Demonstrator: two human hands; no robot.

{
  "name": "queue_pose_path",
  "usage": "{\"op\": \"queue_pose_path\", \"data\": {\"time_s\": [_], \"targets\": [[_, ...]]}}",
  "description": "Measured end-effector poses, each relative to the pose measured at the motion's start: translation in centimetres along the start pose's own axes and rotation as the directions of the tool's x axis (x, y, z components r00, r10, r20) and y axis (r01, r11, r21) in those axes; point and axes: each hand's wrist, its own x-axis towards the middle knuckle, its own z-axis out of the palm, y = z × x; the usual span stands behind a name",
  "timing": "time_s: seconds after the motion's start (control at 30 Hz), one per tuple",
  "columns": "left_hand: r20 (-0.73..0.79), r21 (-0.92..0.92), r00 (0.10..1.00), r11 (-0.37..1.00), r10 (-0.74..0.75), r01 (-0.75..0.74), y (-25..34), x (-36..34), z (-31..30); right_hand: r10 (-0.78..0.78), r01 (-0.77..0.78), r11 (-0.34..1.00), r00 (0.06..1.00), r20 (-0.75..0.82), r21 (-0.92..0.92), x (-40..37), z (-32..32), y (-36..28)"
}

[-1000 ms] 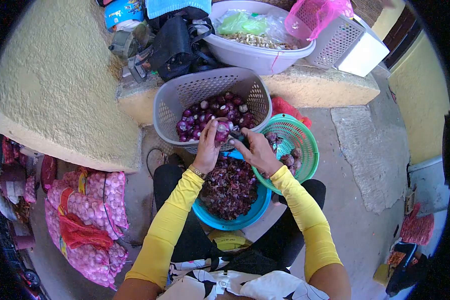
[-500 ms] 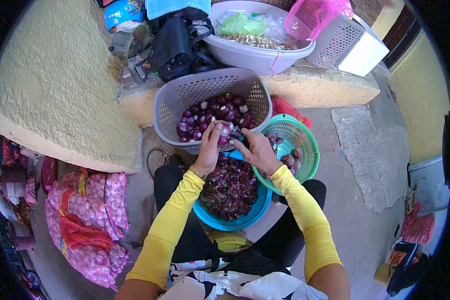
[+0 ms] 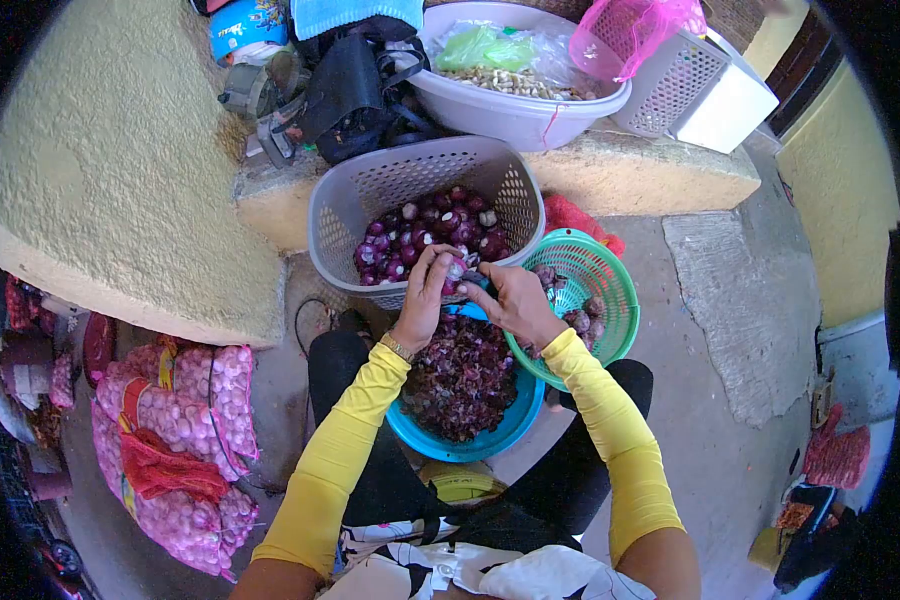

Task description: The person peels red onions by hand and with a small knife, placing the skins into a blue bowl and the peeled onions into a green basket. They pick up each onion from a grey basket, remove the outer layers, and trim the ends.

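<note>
Over the near rim of the grey perforated basket (image 3: 325,215), my left hand (image 3: 420,305) grips a red onion (image 3: 454,276) between thumb and fingers. My right hand (image 3: 522,306) is closed around a small dark-handled knife (image 3: 477,278) held against the onion's right side; its blade is mostly hidden. Several peeled purple onions (image 3: 405,240) fill the basket's bottom. Below my hands, a blue basin (image 3: 515,425) holds a heap of dark onion skins (image 3: 460,385). A green colander (image 3: 625,290) with several unpeeled onions (image 3: 582,318) stands beside my right wrist.
Pink net sacks of bulbs (image 3: 185,420) lie on the floor at left. On the ledge behind are a black bag (image 3: 345,95), a large white tub (image 3: 490,118) with plastic bags and a tilted grey basket (image 3: 675,80). A red net (image 3: 570,212) lies behind the colander.
The onion has turned slightly in my left hand, and pale loosened skin shows at its top. My right hand and the knife have shifted only a little against it.
</note>
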Motion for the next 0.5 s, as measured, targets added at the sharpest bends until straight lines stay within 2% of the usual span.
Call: {"op": "queue_pose_path", "data": {"time_s": [0.23, 0.3, 0.37, 0.5], "targets": [[0.046, 0.014, 0.999, 1.000, -0.021, 0.020, 0.6, 0.1, -0.1, -0.005, -0.015, 0.979, 0.995, 0.096, 0.205, 0.3, -0.3, -0.2], [0.019, -0.074, 0.983, 0.980, -0.182, 0.183, 1.1, -0.2, 0.1, -0.005, -0.024, 0.973, 0.992, 0.127, 0.229, 0.3, -0.4, -0.2], [0.024, -0.097, 0.972, 0.968, -0.232, 0.233, 1.2, -0.3, 0.1, -0.023, 0.000, 0.986, 0.990, 0.138, 0.166, 0.3, -0.2, 0.0], [0.057, -0.147, 0.932, 0.920, -0.358, 0.363, 1.6, -0.4, 0.2, -0.054, 0.026, 0.975, 0.991, 0.121, 0.223, 0.2, 0.0, 0.3]]}}
